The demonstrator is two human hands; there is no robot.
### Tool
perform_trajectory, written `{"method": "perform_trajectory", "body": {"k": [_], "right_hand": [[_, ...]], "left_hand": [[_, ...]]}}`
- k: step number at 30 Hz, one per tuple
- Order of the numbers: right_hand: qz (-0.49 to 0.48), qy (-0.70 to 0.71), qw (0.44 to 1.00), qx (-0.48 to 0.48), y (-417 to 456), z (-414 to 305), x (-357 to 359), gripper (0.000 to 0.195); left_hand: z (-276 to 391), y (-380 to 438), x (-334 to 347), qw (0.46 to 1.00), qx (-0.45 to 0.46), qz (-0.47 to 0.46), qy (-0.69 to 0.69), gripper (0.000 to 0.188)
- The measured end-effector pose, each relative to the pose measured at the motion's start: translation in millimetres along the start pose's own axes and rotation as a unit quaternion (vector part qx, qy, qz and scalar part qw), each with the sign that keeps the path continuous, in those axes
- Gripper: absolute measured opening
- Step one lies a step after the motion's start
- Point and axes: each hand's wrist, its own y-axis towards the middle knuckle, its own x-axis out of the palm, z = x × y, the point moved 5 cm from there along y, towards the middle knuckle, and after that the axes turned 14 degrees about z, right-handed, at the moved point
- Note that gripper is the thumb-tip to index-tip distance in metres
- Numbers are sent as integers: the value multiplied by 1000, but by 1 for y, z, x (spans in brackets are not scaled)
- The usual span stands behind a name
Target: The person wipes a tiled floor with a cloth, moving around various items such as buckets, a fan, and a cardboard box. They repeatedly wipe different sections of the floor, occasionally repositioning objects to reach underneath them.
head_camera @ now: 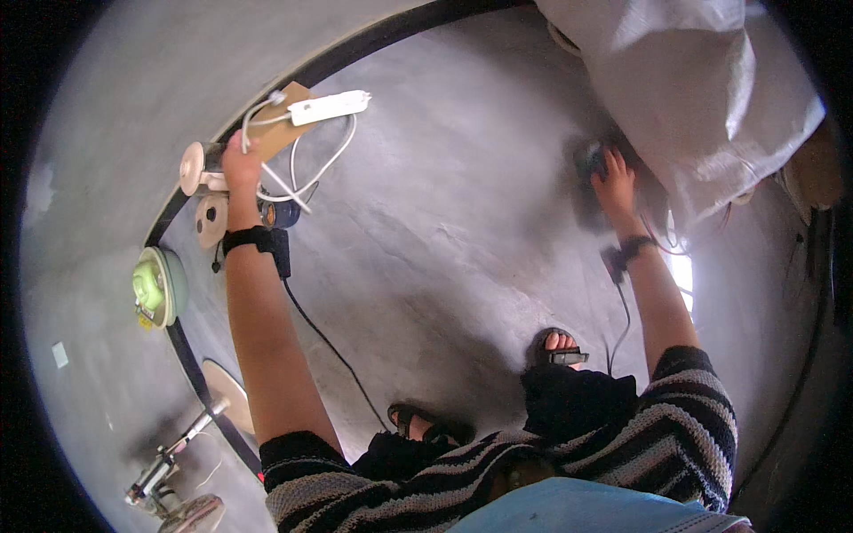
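My left hand (241, 163) is closed around the white cable (273, 178) of a white power strip (330, 107). The strip lies over a brown cardboard piece (276, 133), and the cable loops below it. Beside that hand are a container with a pale pink lid (192, 168) and a second pale round item with dark spots (211, 220). Partly hidden behind the wrist is a dark blue cylindrical item (286, 214). Over to the right, my right hand (616, 183) has its fingers on a dark object (590, 161); blur and shadow hide what it is and how firmly it is held.
A silvery sheet (693, 100) drapes over something at the upper right. Along the wall's black skirting (386, 30) stand a pale green basin (174, 286) holding a lime-green item (147, 285), and a stand fan (160, 476). Thin wires (666, 246) hang near my right wrist.
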Motion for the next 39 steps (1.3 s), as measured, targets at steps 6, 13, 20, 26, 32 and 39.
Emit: {"method": "perform_trajectory", "body": {"k": [6, 13, 20, 26, 32, 39], "right_hand": [[-45, -74, 992, -88, 16, -125, 60, 55], [-229, 148, 828, -490, -172, -218, 36, 66], [-49, 64, 961, -264, -12, -75, 29, 70], [-49, -43, 996, -62, 64, -111, 83, 67], [-273, 84, 897, -337, -169, -261, 50, 61], [-173, 107, 940, -272, -119, -138, 13, 64]], "left_hand": [[12, -60, 54, 961, -71, -155, 220, 53], [-8, -115, 71, 978, -128, -122, 106, 79], [19, -196, -22, 983, -100, -150, 41, 80], [21, -343, -89, 932, -86, -349, 47, 64], [11, -398, -142, 877, -188, -437, 65, 48], [-102, -434, -215, 875, -247, -410, 73, 40]]}}
